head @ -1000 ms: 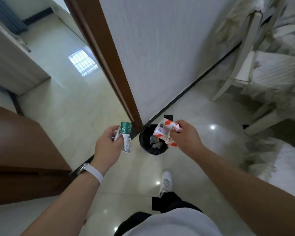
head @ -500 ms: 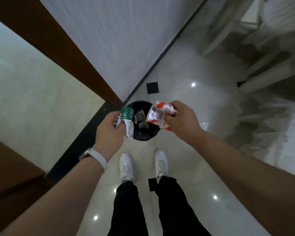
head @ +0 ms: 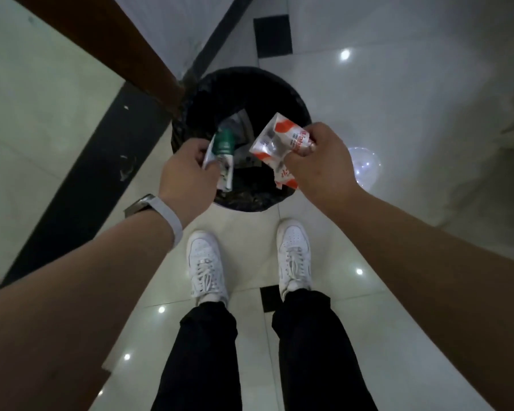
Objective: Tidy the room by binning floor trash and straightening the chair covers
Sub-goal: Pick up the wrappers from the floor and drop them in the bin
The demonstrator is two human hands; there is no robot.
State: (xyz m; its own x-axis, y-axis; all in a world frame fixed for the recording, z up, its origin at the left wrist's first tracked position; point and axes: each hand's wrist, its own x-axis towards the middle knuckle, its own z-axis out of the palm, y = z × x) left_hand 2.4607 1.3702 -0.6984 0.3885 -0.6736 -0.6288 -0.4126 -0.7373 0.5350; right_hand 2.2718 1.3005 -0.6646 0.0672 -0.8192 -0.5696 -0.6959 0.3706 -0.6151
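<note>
While you're standing with both white sneakers (head: 205,262) toed up just short of the black-lined trash bin (head: 250,75), both of your hands are out over its near rim and both are full. Your left hand (head: 187,176) has its fingers curled round a crumpled green-and-white wrapper (head: 224,148). The green end pokes up past your fingertips and the white end hangs down below them, over the bin's opening. Your right hand (head: 324,164) is pinching a red-and-white foil packet (head: 275,140) at one end, fingers tucked in tight on it. Most of the packet sticks out to the left of those fingers, toward the green one, and a crumpled bit dangles under your knuckles. The two pieces of trash are near each other but not touching, with a gap of bin showing between them. Just beyond your fingertips, down inside the bin, there's some greyish crumpled stuff (head: 239,123), can't tell what exactly. Just right of your right hand, on the glossy floor tiles (head: 398,84), sits a clear balloon (head: 367,167) with what look like little lights in it, it's kinda blurry. Off to the left of your left fingers runs a dark threshold strip (head: 80,188), and the brown wooden door frame (head: 101,40) comes down to meet the far-left side of the bin. There's a white-strapped watch (head: 166,213) on your left wrist.
</note>
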